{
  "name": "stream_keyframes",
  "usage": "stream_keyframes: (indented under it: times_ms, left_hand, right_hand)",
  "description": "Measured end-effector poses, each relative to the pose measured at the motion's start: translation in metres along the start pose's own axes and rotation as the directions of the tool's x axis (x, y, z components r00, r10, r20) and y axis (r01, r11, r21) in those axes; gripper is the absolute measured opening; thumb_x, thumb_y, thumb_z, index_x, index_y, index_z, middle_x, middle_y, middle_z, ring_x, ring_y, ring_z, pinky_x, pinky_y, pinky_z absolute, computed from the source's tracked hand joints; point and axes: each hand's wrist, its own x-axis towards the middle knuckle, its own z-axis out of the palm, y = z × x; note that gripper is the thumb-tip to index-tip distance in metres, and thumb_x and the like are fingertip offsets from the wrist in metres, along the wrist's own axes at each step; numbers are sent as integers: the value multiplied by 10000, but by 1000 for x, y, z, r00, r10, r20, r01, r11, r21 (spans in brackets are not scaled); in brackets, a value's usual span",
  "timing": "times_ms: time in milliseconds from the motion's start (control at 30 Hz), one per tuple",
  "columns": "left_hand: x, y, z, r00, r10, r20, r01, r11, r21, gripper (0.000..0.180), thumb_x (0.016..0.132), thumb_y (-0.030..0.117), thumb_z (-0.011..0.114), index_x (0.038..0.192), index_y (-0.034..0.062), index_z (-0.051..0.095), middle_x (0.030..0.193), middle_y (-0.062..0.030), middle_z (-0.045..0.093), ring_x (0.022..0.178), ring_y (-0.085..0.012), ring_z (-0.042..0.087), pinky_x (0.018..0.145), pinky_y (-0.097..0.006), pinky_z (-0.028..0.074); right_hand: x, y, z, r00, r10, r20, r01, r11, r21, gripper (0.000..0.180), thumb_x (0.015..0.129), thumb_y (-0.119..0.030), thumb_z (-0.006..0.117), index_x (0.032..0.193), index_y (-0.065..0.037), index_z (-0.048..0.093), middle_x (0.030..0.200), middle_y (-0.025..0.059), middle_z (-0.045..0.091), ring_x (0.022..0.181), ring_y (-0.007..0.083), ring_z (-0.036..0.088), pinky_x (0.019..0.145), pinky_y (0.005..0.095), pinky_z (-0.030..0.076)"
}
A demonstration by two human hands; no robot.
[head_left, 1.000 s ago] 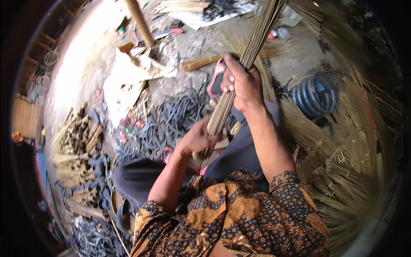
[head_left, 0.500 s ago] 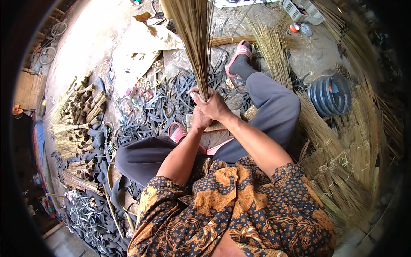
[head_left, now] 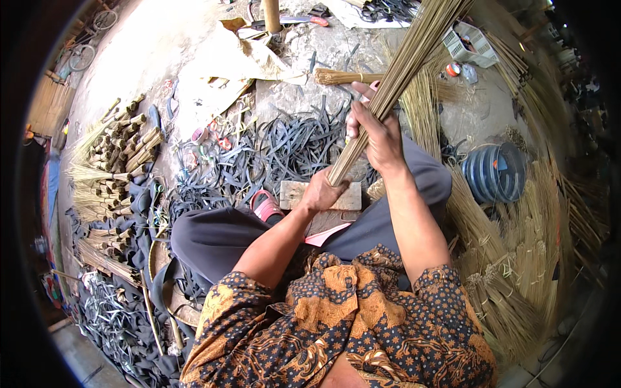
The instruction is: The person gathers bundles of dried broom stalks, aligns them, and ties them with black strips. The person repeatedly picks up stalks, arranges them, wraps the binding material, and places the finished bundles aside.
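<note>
A long bundle of thin tan broom sticks [head_left: 404, 71] slants from low in the middle up to the right, held in both hands. My left hand [head_left: 321, 192] is closed around its lower end, above a small wooden board [head_left: 294, 193]. Higher up, my right hand [head_left: 381, 132] grips the bundle's middle, thumb and fingers around the sticks. The far tips of the bundle run out past the upper edge of the view. Beneath and beyond my hands, many black rubber strips [head_left: 284, 145] lie strewn over the floor.
Short tied stick bundles [head_left: 129, 149] are piled at the left. Loose sheaves [head_left: 498, 278] lie at the right beside a coiled translucent blue roll [head_left: 495, 173]. A knife [head_left: 304, 21], a wooden post [head_left: 272, 16], another tied bundle [head_left: 339, 77] and a white crate [head_left: 471, 44] are farther off.
The bundle has swung from nearly upright to a slant toward the right. My right hand has moved up along it, away from my left hand, which stays at the lower end.
</note>
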Motion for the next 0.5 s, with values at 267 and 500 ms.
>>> stream_keyframes:
  times_ms: [267, 500]
  left_hand:
    - [-6, 88, -7, 990, -58, -127, 71, 993, 99, 444, 878, 205, 765, 1225, 3, 574, 1002, -210, 716, 914, -298, 702, 848, -399, 546]
    - [6, 123, -54, 999, 0, 33, -3, 996, 93, 453, 863, 349, 800, 1102, 3, 629, 948, -259, 716, 976, -390, 724, 842, -452, 548]
  right_hand:
    - [-27, 1, 22, 955, 257, -145, -244, 964, 101, 290, 981, -216, 749, 1196, -31, 690, 656, -53, 544, 497, 48, 496, 468, 224, 437]
    - [9, -36, 44, 964, 238, -115, -209, 953, 220, 244, 982, -304, 737, 1065, -79, 693, 573, -79, 423, 447, 64, 436, 483, 273, 425]
